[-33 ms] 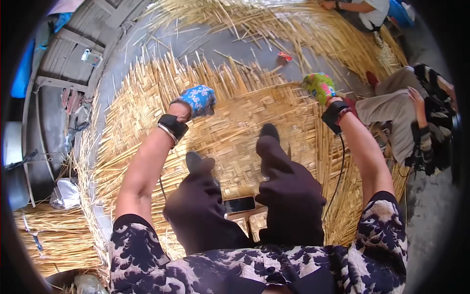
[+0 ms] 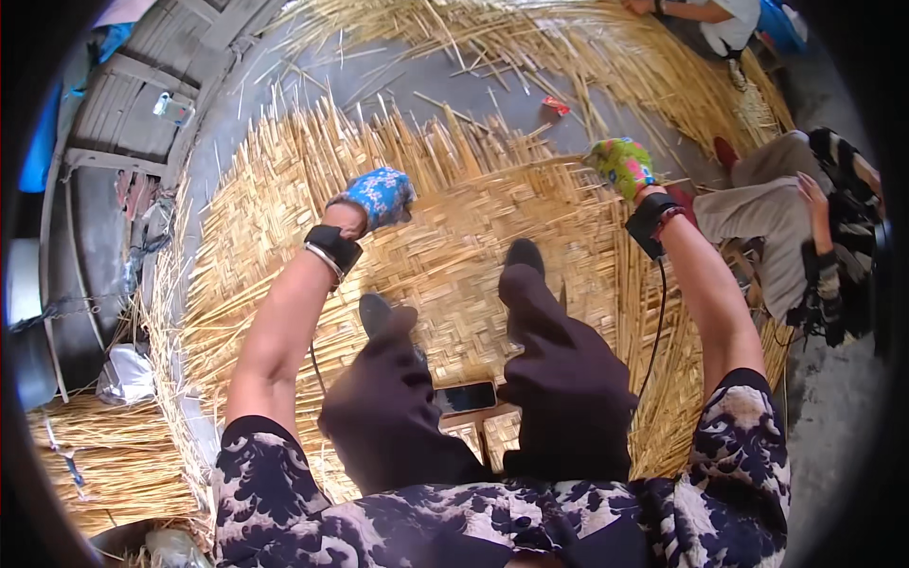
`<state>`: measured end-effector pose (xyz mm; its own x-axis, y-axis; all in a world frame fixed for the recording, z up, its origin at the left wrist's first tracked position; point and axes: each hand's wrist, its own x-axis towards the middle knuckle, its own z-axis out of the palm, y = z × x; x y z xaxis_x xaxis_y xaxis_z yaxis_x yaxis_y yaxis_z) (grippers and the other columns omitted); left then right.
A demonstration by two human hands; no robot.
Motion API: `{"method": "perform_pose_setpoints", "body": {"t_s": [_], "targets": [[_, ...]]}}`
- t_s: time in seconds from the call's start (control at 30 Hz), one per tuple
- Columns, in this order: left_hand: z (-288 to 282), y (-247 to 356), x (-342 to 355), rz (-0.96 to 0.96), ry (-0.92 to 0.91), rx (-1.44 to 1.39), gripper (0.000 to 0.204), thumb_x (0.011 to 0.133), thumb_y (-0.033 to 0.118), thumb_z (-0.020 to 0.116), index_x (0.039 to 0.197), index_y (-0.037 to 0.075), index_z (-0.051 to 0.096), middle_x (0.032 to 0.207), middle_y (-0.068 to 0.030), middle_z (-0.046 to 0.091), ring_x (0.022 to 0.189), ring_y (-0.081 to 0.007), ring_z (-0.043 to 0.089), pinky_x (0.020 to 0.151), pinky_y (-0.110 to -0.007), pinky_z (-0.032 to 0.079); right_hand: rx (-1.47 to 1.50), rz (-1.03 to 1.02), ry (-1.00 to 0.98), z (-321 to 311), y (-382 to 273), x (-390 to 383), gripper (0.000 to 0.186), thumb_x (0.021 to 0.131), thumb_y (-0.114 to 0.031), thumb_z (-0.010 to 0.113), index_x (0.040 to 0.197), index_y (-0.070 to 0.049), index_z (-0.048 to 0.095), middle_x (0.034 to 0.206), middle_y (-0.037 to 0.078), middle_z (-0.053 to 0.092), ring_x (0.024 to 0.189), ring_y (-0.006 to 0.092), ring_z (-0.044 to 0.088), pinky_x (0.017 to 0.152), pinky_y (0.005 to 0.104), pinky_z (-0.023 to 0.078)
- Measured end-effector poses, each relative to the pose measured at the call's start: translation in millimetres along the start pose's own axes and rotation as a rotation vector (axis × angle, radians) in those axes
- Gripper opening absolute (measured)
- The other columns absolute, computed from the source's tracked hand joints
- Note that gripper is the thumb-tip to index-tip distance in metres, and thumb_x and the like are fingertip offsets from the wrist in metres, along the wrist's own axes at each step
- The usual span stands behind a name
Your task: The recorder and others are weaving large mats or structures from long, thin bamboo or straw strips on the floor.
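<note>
A large woven mat of flat, straw-coloured reed strips lies on the floor under my feet, its far edge ending in loose, uneven strip ends. My left hand, in a blue floral glove, is closed low over the mat's far part, fingers mostly hidden. Farther right, my right hand wears a green floral glove and is closed too. A long reed strip runs across the mat between the two hands, and both appear to grip it. Dark bands with cables circle both wrists.
Loose reeds spread across the far floor. At right sits a person in grey trousers; another person's arm shows at far right. A phone lies between my legs. Reed bundles lie left, near a wooden panel.
My hands stay in almost the same place; the whole view has shifted slightly. The seated person's hand at right has moved a little.
</note>
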<state>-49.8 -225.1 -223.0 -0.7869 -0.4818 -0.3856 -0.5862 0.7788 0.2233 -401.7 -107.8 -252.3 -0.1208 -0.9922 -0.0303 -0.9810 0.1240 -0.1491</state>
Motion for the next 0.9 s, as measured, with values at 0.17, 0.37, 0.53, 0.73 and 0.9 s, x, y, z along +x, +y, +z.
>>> {"method": "perform_pose_setpoints", "body": {"t_s": [0.17, 0.37, 0.53, 0.73, 0.9], "targets": [[83, -82, 32, -0.322, 0.025, -0.194, 0.019, 0.065, 0.021, 0.066, 0.075, 0.004, 0.063, 0.076, -0.0138, 0.061, 0.070, -0.0252, 0.059, 0.064, -0.035, 0.047, -0.239, 0.021, 0.363, 102, 36, 19, 0.043, 0.066, -0.015, 0.061, 0.107, -0.010, 0.051, 0.098, 0.013, 0.057, 0.086, 0.0303, 0.055, 0.070, 0.0350, 0.044], [129, -70, 81, -0.408, 0.340, -1.425, 0.011, 0.069, 0.009, 0.067, 0.071, 0.000, 0.060, 0.076, -0.0101, 0.062, 0.064, -0.0135, 0.059, 0.055, -0.025, 0.048, 0.960, 0.183, -0.455, 174, -62, 21, 0.038, 0.077, -0.012, 0.055, 0.112, 0.000, 0.047, 0.112, 0.012, 0.051, 0.095, 0.0173, 0.052, 0.079, 0.0269, 0.042], [147, -63, 112, -0.386, 0.424, -1.658, 0.008, 0.068, 0.003, 0.066, 0.066, -0.001, 0.059, 0.077, -0.0101, 0.062, 0.064, -0.0136, 0.058, 0.055, -0.025, 0.048, 2.072, 0.331, -0.587, 224, -129, 37, 0.028, 0.084, -0.009, 0.044, 0.109, 0.004, 0.047, 0.107, 0.011, 0.053, 0.094, 0.0166, 0.051, 0.079, 0.0279, 0.042], [157, -55, 121, -0.407, 0.480, -1.642, 0.009, 0.067, 0.005, 0.068, 0.071, 0.001, 0.061, 0.070, -0.0041, 0.061, 0.057, -0.0094, 0.054, 0.054, -0.022, 0.044, 1.398, 0.062, -0.578, 289, -125, 40, 0.018, 0.076, -0.007, 0.055, 0.092, 0.001, 0.057, 0.088, 0.009, 0.059, 0.074, 0.0127, 0.054, 0.066, 0.0257, 0.044], [179, -64, 112, -0.326, 0.077, -1.585, 0.033, 0.064, 0.016, 0.073, 0.094, 0.006, 0.062, 0.078, -0.0020, 0.063, 0.065, -0.0105, 0.056, 0.061, -0.023, 0.046, 1.476, 0.171, -0.764, 273, -138, 45, 0.020, 0.075, -0.008, 0.056, 0.094, -0.004, 0.059, 0.100, 0.012, 0.057, 0.084, 0.0213, 0.056, 0.071, 0.0268, 0.045]]}}
